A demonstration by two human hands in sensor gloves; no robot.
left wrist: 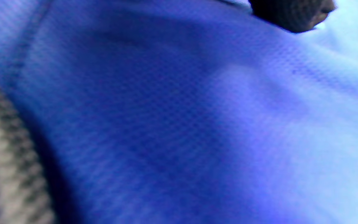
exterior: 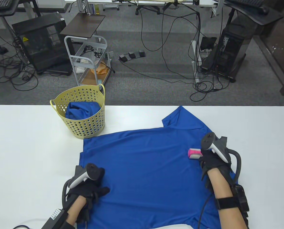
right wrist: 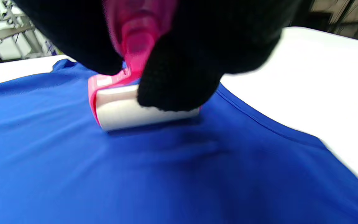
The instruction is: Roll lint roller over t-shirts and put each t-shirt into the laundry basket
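Blue t-shirt (exterior: 144,171) lies spread flat on the white bench (exterior: 25,143). Right hand (exterior: 212,159) grips the pink lint roller (exterior: 195,153) by its handle; the white roll sits on the shirt near its right edge. Left hand (exterior: 89,188) rests on the shirt's left edge, fingers apparently straight, though the wrist view is blurred. Yellow laundry basket (exterior: 84,112) stands at the shirt's far-left corner, holding another blue shirt (exterior: 82,110).

Bright even light; blurred wrist views

lint roller (right wrist: 135,109) handle hidden — fingers (right wrist: 179,81) blurred
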